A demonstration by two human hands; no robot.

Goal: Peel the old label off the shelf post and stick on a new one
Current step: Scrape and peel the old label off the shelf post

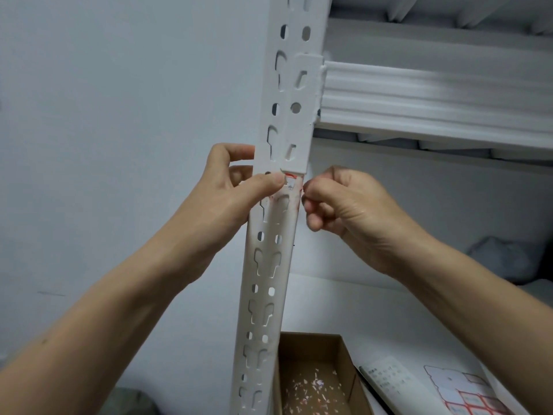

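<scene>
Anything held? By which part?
Left hand grips the shelf post beside the old label, thumb on front. Right hand pinches at the post's edge; contents unclear.

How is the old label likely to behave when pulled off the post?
Probably brittle: the label looks ragged, and small scraps lie in the box. Probably sticky too: reddish residue shows on the post below it.

One left hand [236,187], one right hand [344,205]; one shelf post [285,250]; one torn label [291,178]; one cardboard box [309,348]; one sticker sheet [449,384].
</scene>
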